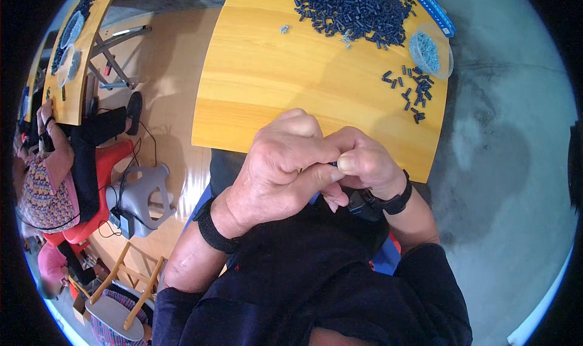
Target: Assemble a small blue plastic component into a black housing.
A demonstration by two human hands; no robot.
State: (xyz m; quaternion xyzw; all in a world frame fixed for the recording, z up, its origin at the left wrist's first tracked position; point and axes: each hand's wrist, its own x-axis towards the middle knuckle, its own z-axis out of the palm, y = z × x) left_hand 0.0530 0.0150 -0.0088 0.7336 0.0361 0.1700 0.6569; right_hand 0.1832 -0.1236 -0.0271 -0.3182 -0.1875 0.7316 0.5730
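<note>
Right, both hands are pressed together low over the person's lap, just short of the near edge of the yellow table. Left hand is curled almost into a fist, knuckles up, thumb laid across toward the right. Right hand is curled too, thumb and forefinger pinched on a small dark part; only a sliver shows between the fingertips of the two hands, so its shape is unclear. Can't tell if the left fingers grip it as well or just close around it. Both wrists carry a black strap; the right one has a dark boxy unit on it.

Beyond the hands, on the table: a loose scatter of small dark pieces up and to the right of the right hand, well apart from it. Just past that scatter, a clear round tub of pale small bits, near the table's right edge. Farther still, straight ahead of the hands, a big heap of dark pieces at the far side of the table, with a blue flat package touching its right flank.

Far off to the left of the left hand, another person sits on a red seat at a second yellow table.
</note>
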